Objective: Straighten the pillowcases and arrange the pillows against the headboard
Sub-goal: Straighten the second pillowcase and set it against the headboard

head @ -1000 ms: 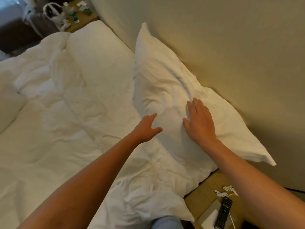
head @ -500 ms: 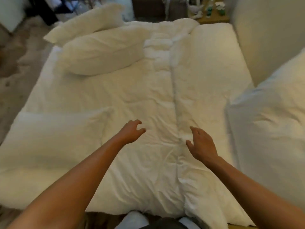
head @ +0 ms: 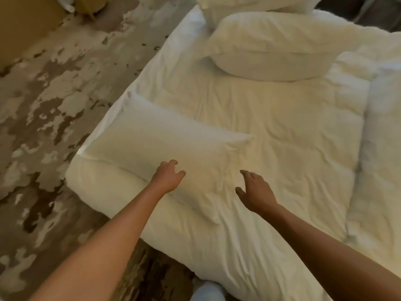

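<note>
Three white fabric pillows lie on the rumpled white duvet (head: 271,131) of the bed. Nearest white rectangular pillow (head: 165,135) lies flat at the bed's left corner, its long side parallel to the mattress edge beside the mottled brown-and-cream carpet (head: 50,101). Second plump white pillow (head: 271,48) lies well apart, farther up the bed; a third white pillow (head: 256,3) shows only partly at the top edge, just behind the second and touching it. Left hand (head: 168,175): palm down over the near edge of the nearest pillow, fingers loosely curled and spread, thumb apart from the rest; nothing gripped. Whether the fingertips touch the fabric cannot be told. Right hand (head: 255,191): palm down above the duvet just right of the same pillow, fingers half open and slightly bent, nothing in its grasp; contact with the duvet cannot be told. Both bare forearms reach in from the bottom of the view. Headboard not visible in this view.
</note>
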